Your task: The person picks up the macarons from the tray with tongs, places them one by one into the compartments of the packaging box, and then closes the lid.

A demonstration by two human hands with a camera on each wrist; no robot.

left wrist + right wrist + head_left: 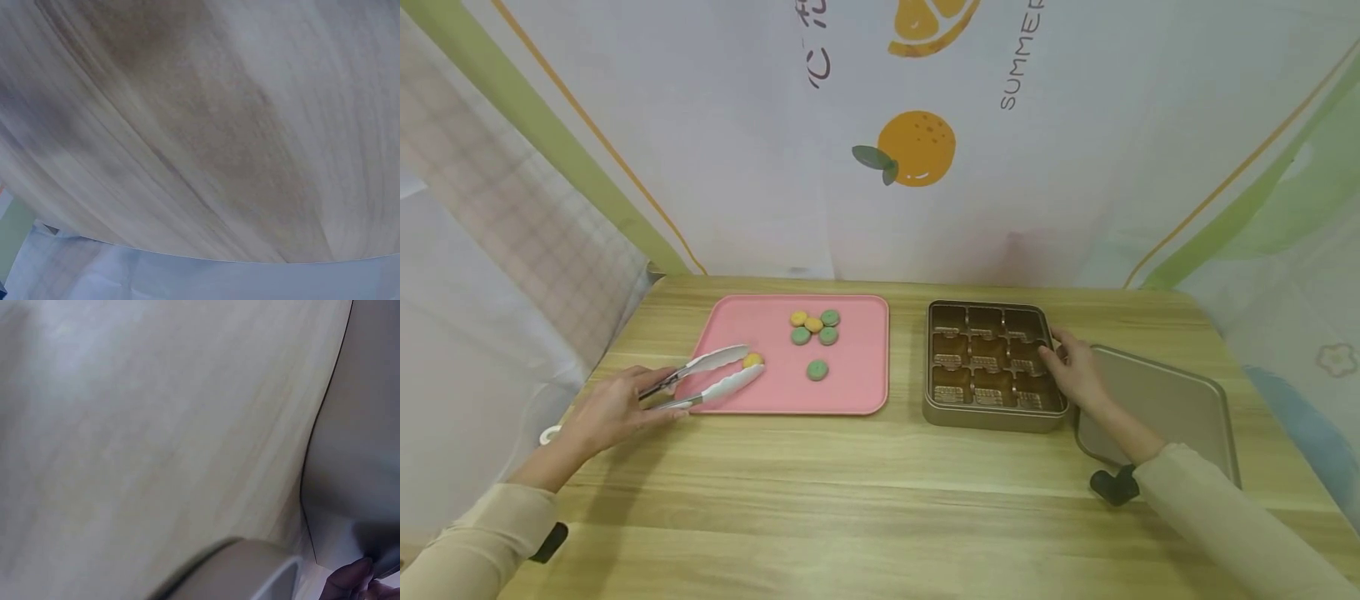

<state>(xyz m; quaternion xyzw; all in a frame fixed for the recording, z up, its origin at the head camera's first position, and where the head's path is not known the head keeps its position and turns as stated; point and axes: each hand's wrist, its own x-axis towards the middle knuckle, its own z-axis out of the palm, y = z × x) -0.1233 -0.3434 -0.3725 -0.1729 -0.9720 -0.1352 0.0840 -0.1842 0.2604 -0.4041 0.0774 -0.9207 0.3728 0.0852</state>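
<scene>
My left hand (613, 412) holds metal tongs (718, 387) over the left part of a pink tray (857, 392). The tongs' tips stand on either side of a small round yellow cookie (752, 360); whether both touch it I cannot tell. Two more yellow cookies (799, 318) and several green cookies (817, 370) lie on the tray, most in a cluster towards the back. My right hand (1081, 372) grips the right wall of a brown-gold square box (992, 415), thumb over its rim. A divided insert (988, 350) with empty compartments fills the box. In the right wrist view, fingertips (350, 578) touch the box wall.
A flat gold lid (1165, 400) lies right of the box, partly under my right forearm. The wooden table (820, 500) ends at a hanging curtain (737, 167) printed with oranges. Only table and a strip of cloth show in the left wrist view.
</scene>
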